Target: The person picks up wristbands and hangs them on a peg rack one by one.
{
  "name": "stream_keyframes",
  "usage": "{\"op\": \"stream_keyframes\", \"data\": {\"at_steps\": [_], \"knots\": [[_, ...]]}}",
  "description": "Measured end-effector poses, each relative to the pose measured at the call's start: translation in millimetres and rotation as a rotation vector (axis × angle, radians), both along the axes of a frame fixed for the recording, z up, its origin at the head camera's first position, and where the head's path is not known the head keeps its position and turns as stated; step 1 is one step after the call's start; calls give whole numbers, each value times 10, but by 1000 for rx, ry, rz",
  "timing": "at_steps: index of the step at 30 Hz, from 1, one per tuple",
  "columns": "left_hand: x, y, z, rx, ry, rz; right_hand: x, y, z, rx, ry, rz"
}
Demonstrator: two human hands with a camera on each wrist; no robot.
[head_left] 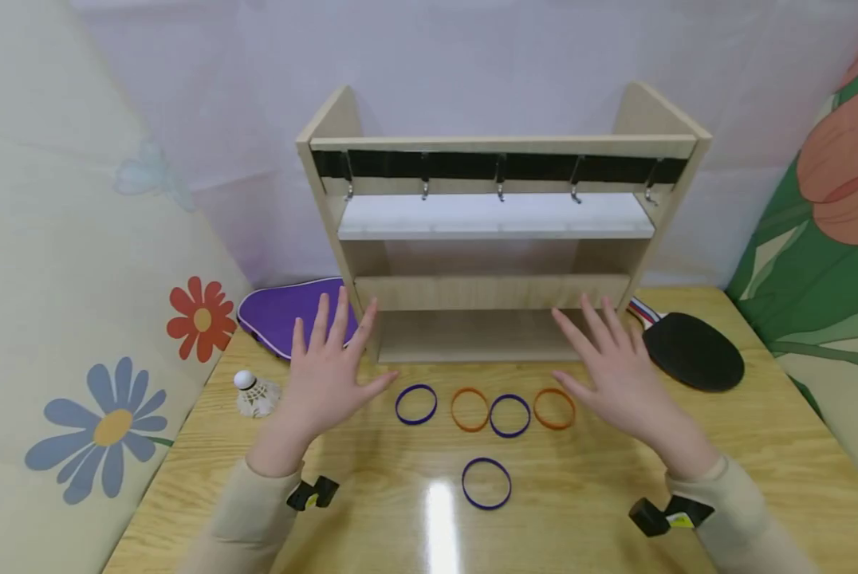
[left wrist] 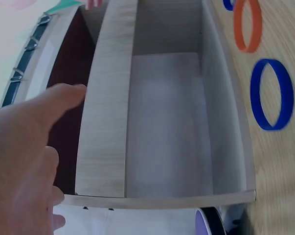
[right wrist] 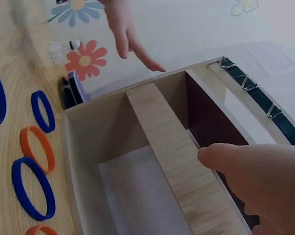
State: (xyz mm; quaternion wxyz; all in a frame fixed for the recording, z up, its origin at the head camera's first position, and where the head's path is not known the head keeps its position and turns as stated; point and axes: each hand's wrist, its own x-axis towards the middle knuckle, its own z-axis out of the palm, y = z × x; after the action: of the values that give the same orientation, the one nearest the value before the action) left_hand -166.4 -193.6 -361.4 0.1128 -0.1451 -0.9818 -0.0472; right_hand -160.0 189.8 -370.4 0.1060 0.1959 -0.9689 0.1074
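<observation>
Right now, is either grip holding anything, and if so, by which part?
Nothing is held. The left grip and right grip are both spread open; the blue rings and orange rings lie on the table.

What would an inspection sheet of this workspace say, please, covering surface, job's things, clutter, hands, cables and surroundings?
Surface: wooden table, glare streak near the front.
Job's things: three blue bands and two orange bands lie flat, in front of a wooden rack with five hooks.
Clutter: shuttlecock and purple case at left; black paddle at right.
Hands: left hand and right hand, fingers spread, holding nothing.
Cables: nothing seen.
Surroundings: pale backdrop behind, floral-print covering at both sides.
</observation>
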Motion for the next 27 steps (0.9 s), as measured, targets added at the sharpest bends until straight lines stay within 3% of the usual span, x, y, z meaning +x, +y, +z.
{"op": "stream_keyframes", "data": {"at_steps": [6, 12, 16, 19, 27], "knots": [[-26, -75, -22, 87, -32, -36, -2, 61, -10, -80, 92, 74], [-116, -154, -54, 382, -11, -94, -79, 141, -77, -236, 214, 141], [-185, -198, -64, 601, 40, -107, -130, 184, -141, -272, 215, 138], [-237, -212, -63, 768, 38, -95, -159, 203, -195, -298, 186, 137], [-404, -287, -75, 1111, -127, -55, -235, 187, -364, -354, 103, 163]]}}
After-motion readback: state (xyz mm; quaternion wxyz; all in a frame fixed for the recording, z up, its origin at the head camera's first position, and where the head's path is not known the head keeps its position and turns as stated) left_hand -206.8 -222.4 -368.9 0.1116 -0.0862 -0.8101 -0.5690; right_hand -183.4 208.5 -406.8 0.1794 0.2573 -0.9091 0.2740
